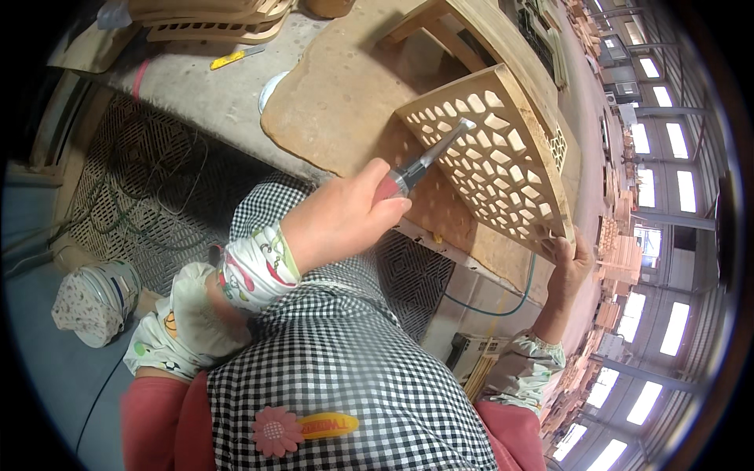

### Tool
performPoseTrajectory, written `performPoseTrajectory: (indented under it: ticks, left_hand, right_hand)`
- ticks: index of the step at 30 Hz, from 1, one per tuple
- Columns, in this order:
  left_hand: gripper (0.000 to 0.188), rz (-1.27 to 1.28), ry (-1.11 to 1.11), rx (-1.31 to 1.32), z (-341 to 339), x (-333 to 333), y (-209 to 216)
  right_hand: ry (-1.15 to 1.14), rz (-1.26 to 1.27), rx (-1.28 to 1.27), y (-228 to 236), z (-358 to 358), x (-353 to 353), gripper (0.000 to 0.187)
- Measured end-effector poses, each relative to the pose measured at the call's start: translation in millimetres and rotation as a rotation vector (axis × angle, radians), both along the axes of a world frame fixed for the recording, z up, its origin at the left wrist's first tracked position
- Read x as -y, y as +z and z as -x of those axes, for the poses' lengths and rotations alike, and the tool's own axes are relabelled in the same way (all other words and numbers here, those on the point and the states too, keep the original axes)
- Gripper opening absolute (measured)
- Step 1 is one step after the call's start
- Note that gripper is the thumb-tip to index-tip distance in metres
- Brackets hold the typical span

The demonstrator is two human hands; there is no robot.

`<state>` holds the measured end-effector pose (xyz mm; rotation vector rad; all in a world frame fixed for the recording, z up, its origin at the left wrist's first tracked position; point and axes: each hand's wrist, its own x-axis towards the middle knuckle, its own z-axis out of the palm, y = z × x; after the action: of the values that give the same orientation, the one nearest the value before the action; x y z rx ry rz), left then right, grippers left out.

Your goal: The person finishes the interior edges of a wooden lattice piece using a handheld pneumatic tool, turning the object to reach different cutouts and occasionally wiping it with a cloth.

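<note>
My left hand is closed round the red and black grip of a slim handheld tool with a metal shaft. The tool's pale tip touches, or is very close to, a wooden lattice panel full of irregular cut-out holes. That panel stands tilted on the bench, its patterned face towards me. At its lower right corner my right hand grips the edge, with the thumb on the near face and the other fingers partly hidden behind. What kind of bit the tool carries is too small to make out.
Behind the panel stands a wooden frame. A tan board covers part of the workbench. Near the far left lie a yellow utility knife and stacked curved wooden pieces. A bucket sits at left; a green hose hangs below the bench.
</note>
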<state>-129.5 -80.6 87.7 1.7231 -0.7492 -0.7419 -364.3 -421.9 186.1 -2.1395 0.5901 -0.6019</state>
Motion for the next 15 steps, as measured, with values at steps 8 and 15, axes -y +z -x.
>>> performPoseTrajectory:
  ticks: [8,15]
  left_hand:
    - [0.040,-0.065,0.012,0.090,5.3,-2.7,0.8]
    - [0.041,-0.064,0.036,0.043,12.2,-35.3,10.8]
  right_hand:
    - [-0.066,-0.047,-0.015,-3.3,1.7,6.4,0.038]
    - [-0.039,-0.051,0.002,-5.3,4.3,8.7,0.038]
